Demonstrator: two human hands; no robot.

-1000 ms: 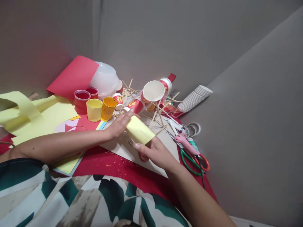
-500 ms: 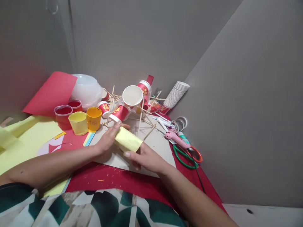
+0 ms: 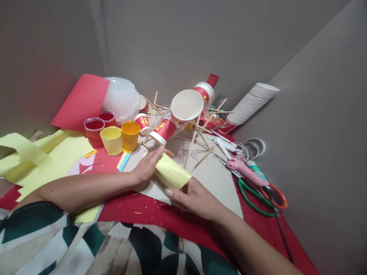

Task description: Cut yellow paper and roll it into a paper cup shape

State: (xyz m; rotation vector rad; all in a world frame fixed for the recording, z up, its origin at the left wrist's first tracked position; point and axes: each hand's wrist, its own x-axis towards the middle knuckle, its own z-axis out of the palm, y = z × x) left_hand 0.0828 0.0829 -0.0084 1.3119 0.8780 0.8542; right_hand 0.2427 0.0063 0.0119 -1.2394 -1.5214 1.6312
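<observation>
Both hands hold a cup wrapped in yellow paper (image 3: pixel 172 172) on its side above a grey cardboard sheet (image 3: pixel 218 179). My left hand (image 3: pixel 147 166) grips its far end, fingers curled over the paper. My right hand (image 3: pixel 192 196) grips the near end, thumb pressed along the paper's edge. Just beyond the cup stands a structure of red-and-white paper cups (image 3: pixel 187 105) joined by wooden skewers (image 3: pixel 197 133).
Red, yellow and orange wrapped cups (image 3: pixel 112 140) stand at the left beside yellow paper sheets (image 3: pixel 51 156) and a red sheet (image 3: pixel 83 101). At the right lie a pink glue gun (image 3: pixel 246 172), scissors (image 3: pixel 258 198), tape rolls (image 3: pixel 254 147) and a stack of white cups (image 3: pixel 252 103).
The hands keep the same grip on the yellow-wrapped cup. The view has swung, so everything sits a little further right and larger than half a second ago.
</observation>
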